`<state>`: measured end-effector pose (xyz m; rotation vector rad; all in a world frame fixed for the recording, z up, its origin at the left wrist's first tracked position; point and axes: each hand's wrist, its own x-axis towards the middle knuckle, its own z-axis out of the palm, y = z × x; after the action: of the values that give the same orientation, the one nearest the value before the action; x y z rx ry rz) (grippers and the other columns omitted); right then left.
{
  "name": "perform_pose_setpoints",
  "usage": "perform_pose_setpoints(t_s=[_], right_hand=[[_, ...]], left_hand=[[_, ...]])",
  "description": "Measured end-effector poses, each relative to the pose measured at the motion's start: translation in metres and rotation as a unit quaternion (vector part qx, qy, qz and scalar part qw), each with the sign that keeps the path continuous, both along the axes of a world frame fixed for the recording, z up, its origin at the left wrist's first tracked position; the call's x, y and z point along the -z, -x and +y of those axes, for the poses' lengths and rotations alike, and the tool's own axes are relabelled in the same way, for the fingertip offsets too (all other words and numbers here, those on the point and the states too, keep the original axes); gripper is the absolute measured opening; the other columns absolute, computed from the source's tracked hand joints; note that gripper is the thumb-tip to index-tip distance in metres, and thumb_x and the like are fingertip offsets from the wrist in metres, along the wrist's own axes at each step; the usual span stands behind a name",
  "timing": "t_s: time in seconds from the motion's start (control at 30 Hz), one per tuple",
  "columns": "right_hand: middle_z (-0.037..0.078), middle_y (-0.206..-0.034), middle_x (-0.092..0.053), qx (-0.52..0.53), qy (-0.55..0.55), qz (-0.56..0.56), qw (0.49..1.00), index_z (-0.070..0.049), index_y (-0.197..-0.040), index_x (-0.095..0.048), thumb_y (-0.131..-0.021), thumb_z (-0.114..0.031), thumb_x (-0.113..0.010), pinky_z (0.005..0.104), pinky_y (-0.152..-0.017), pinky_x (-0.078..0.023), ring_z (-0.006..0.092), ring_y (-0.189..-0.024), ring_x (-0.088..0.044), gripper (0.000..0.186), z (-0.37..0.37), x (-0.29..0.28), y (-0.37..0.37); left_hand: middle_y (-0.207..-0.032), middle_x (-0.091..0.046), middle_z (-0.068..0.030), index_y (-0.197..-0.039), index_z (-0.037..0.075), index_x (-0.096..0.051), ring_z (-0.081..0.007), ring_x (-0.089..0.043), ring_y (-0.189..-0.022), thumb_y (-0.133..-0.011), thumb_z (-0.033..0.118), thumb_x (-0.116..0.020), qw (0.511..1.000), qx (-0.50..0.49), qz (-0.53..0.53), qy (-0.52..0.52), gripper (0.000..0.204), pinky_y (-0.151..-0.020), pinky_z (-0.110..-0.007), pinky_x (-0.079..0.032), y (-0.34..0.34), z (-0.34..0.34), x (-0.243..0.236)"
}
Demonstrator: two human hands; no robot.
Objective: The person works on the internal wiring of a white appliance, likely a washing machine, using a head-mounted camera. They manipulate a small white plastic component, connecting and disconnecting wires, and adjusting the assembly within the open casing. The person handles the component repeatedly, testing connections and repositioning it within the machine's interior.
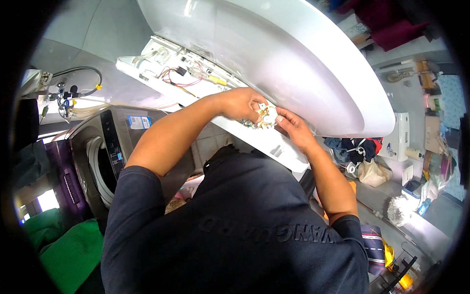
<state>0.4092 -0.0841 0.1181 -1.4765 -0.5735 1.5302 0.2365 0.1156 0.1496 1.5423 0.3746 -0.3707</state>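
A small round part, cream and white with what look like brass-coloured metal bits, is between my two hands. My left hand pinches its left side with thumb and curled fingers. The thumb and fingers of my right hand hold its right side. Both hands are over the long white open housing of an appliance. Red, black and yellow wires lie loose in the housing, left of my left hand. Just beyond my hands rises the appliance's large, curved, glossy white body. My fingers partly cover the part.
A grey front-loading washing machine stands at the left. Behind it, hoses and a valve are on the wall. A green cloth lies at lower left. Piled clothes, a beige bag and a fluffy white duster are at the right.
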Motion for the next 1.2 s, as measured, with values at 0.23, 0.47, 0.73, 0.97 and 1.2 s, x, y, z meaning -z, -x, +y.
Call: perform_pose_setpoints(t_s=[0.23,0.47,0.73,0.97,1.2], right_hand=[[0.005,-0.104,-0.07,-0.026,-0.001,-0.08,0.996,0.004,-0.135,-0.055,-0.1,-0.022,-0.065,0.0231,-0.086,-0.05,0.0083,-0.097,-0.064,0.044,-0.001,0.008,-0.002],[0.003,-0.091,-0.071,-0.002,-0.005,-0.078,0.997,0.005,-0.117,-0.063,-0.098,-0.018,-0.068,0.0229,-0.075,-0.05,0.0074,-0.08,-0.063,0.03,-0.001,0.008,0.001],[0.0,-0.084,-0.069,-0.046,-0.058,-0.089,0.993,0.001,-0.108,-0.066,-0.098,-0.016,-0.068,0.0233,-0.067,-0.046,0.0047,-0.073,-0.057,0.02,0.008,0.004,0.007],[0.0,-0.084,-0.068,-0.065,-0.065,-0.109,0.99,0.001,-0.108,-0.065,-0.097,-0.017,-0.069,0.023,-0.069,-0.046,0.0045,-0.074,-0.057,0.022,0.006,0.011,0.007],[-0.001,-0.089,-0.069,0.011,-0.03,-0.09,0.995,0.002,-0.11,-0.066,-0.096,-0.015,-0.072,0.0215,-0.073,-0.048,0.0038,-0.08,-0.058,0.023,-0.004,0.006,0.008]], left_hand=[[-0.104,-0.072,-0.0114,-0.137,-0.009,-0.052,-0.0123,-0.068,-0.09,-0.087,0.001,-0.071,0.999,-0.031,0.03,-0.003,0.054,-0.079,-0.026,-0.055,0.0,-0.001,-0.009],[-0.103,-0.072,-0.0087,-0.132,-0.006,-0.056,-0.0102,-0.067,-0.089,-0.086,0.004,-0.075,0.995,-0.038,0.073,-0.05,0.051,-0.077,-0.025,-0.053,-0.003,-0.003,-0.017],[-0.104,-0.074,-0.0105,-0.14,-0.004,-0.052,-0.0143,-0.069,-0.087,-0.083,0.011,-0.077,0.993,-0.043,0.084,-0.076,0.064,-0.073,-0.028,-0.054,0.007,-0.01,-0.024],[-0.104,-0.073,-0.0121,-0.143,0.002,-0.052,-0.0167,-0.068,-0.084,-0.085,0.015,-0.074,0.966,-0.018,0.07,-0.25,0.063,-0.079,-0.03,-0.054,0.014,-0.019,-0.041],[-0.113,-0.073,-0.0174,-0.138,0.003,-0.057,-0.0235,-0.071,-0.098,-0.088,0.022,-0.075,0.946,-0.149,-0.058,-0.283,0.057,-0.089,-0.033,-0.055,0.036,-0.013,-0.048]])
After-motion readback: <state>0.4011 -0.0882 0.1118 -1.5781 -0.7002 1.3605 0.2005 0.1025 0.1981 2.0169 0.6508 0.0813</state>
